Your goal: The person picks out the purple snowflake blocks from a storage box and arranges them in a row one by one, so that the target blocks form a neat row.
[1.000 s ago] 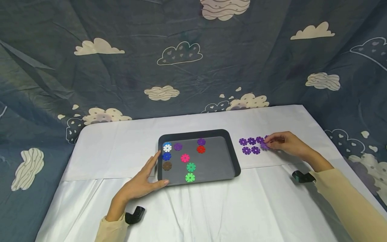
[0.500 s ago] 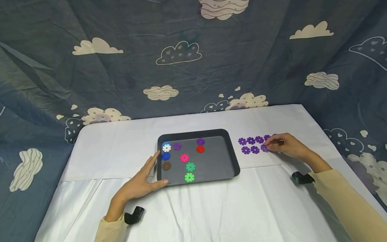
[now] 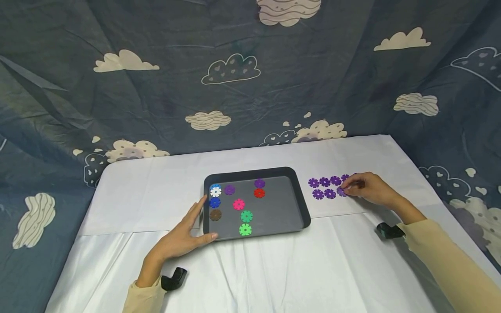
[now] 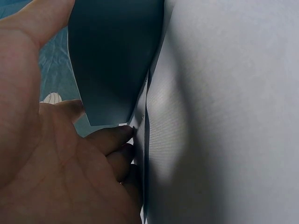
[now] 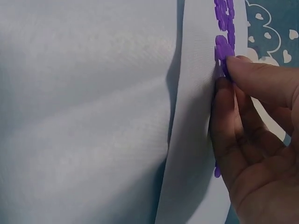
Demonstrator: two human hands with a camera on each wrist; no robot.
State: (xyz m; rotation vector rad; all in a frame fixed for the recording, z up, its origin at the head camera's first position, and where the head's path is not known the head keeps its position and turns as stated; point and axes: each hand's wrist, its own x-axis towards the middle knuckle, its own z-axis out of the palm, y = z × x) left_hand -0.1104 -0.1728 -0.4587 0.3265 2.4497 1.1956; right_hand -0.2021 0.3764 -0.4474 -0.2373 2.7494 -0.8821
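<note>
My right hand (image 3: 367, 188) pinches a purple notched plastic disc (image 3: 341, 191) at the front right of a group of purple discs on the white cloth. In the right wrist view, the thumb and a fingertip meet at the disc's edge (image 5: 224, 49), low over the cloth. More purple discs (image 3: 324, 182) lie flat in two rows beside it, one partly hidden behind the fingers. My left hand (image 3: 178, 240) rests against the dark grey tray (image 3: 303, 204), fingers extended along its left side and thumb at the near edge. In the left wrist view, the tray's wall (image 4: 117, 60) stands between thumb and fingers.
Several notched discs lie inside the tray: a red one (image 3: 259, 193), a pink one (image 3: 238, 204), a brown one (image 3: 215, 214), plus green, blue, white and purple ones. A cloud-patterned dark curtain (image 3: 168, 95) hangs behind the white-covered table (image 3: 274, 269).
The right hand has lowered the purple disc slightly into the front row, uncovering the back-row disc. The left hand stays against the tray.
</note>
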